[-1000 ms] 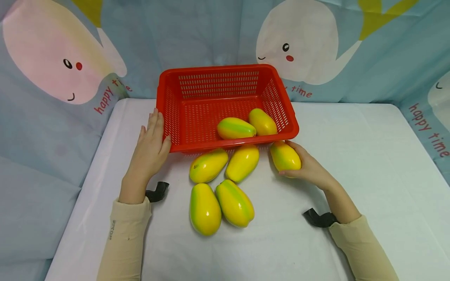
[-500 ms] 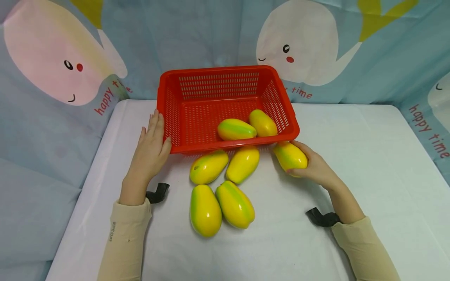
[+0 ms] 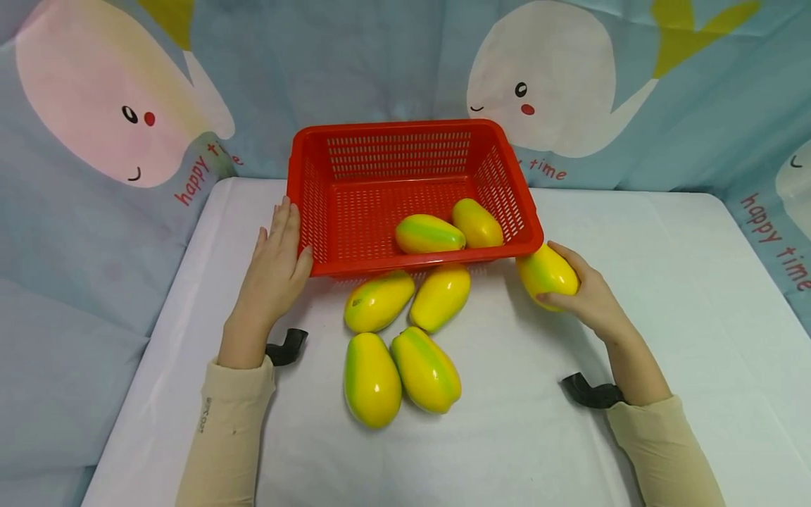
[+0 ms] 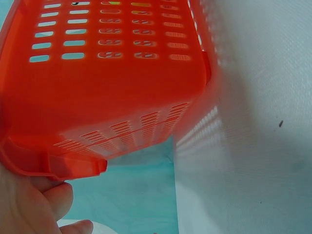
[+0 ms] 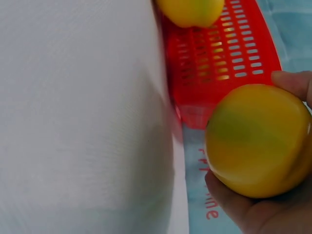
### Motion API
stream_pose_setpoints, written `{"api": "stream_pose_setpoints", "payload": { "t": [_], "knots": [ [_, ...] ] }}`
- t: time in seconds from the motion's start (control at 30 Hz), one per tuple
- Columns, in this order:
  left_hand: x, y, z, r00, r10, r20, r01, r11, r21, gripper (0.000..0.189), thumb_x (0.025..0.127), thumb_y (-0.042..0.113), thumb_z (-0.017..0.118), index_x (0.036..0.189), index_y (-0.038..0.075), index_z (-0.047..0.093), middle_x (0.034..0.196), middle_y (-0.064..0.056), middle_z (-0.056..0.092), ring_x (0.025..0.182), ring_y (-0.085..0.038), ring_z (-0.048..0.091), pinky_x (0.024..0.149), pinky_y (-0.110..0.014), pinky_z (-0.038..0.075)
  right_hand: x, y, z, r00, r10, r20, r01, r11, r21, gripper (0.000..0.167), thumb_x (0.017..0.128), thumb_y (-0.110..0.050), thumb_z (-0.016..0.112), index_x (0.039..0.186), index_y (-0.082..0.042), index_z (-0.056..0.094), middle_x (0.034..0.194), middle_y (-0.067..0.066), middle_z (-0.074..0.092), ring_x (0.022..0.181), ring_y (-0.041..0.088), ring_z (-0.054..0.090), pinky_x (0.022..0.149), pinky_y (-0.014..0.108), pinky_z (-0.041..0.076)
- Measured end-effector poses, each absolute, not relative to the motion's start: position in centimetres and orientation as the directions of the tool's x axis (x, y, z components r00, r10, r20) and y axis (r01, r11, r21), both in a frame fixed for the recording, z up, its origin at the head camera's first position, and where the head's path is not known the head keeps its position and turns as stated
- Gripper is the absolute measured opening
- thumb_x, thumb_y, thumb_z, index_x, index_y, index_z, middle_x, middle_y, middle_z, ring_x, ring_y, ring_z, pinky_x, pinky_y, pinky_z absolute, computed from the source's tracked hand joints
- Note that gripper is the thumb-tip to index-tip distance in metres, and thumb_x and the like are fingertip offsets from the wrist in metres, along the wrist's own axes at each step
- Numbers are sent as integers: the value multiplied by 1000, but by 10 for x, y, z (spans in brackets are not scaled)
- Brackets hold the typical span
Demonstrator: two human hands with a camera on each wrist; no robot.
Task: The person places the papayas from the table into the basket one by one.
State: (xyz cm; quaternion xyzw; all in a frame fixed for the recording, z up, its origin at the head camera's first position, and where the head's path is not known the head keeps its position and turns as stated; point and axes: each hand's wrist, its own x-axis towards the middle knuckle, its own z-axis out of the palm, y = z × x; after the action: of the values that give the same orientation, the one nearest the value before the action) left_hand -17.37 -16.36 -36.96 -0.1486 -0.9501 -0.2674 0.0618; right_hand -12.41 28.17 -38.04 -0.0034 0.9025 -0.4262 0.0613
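In the head view my right hand (image 3: 589, 294) grips a yellow papaya with a green streak (image 3: 548, 276) at the front right corner of the red basket (image 3: 418, 262). The right wrist view shows thumb and fingers around this papaya (image 5: 258, 141), apart from the white tabletop. My left hand (image 3: 269, 271) lies along the basket's left side with its fingers straight, touching the rim (image 4: 53, 165). Inside the basket, toward the right, lie two papayas, one streaked green (image 3: 429, 234) and one yellow (image 3: 477, 223).
Several papayas lie on the white table (image 3: 507, 422) before the basket: two against its front (image 3: 379, 301), two nearer me (image 3: 372, 380). A blue printed cloth (image 3: 355, 63) hangs behind the table. Black curved pieces (image 3: 592, 391) sit at both wrists.
My right hand has carried the papaya to the right and slightly away from me, from before the basket's front to its right corner. My left hand stays at the basket's side.
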Motion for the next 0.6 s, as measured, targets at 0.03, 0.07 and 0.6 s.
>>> {"api": "stream_pose_setpoints", "payload": {
  "t": [0.03, 0.07, 0.6],
  "knots": [
    [-174, -164, -370, -948, 249, 196, 315, 813, 489, 63, 97, 21, 36, 150, -2, 9, 158, -12, 3, 144, -28, 3, 113, -53, 4, -124, 282, -379, -993, -50, -104, 48, 635, -771, 80, 80, -19, 67, 150, -17, 27, 140, 17, 39, 107, 31, 41, 81, 43, 38],
    [-174, -164, -370, -948, 250, 196, 315, 814, 488, 63, 98, 22, 36, 150, -2, 9, 158, -12, 3, 144, -28, 3, 113, -53, 5, -124, 282, -378, -994, -41, -100, 51, 634, -771, 80, 80, -19, 67, 150, -18, 27, 141, 16, 39, 108, 31, 40, 81, 43, 38],
    [-173, -164, -370, -948, 248, 198, 314, 819, 480, 63, 97, 22, 36, 149, -3, 11, 158, -13, 4, 144, -28, 3, 113, -52, 4, -119, 289, -369, -997, 76, -20, 62, 608, -791, 79, 83, -18, 66, 151, -20, 25, 139, 16, 39, 106, 23, 36, 79, 38, 37]
  ]
}}
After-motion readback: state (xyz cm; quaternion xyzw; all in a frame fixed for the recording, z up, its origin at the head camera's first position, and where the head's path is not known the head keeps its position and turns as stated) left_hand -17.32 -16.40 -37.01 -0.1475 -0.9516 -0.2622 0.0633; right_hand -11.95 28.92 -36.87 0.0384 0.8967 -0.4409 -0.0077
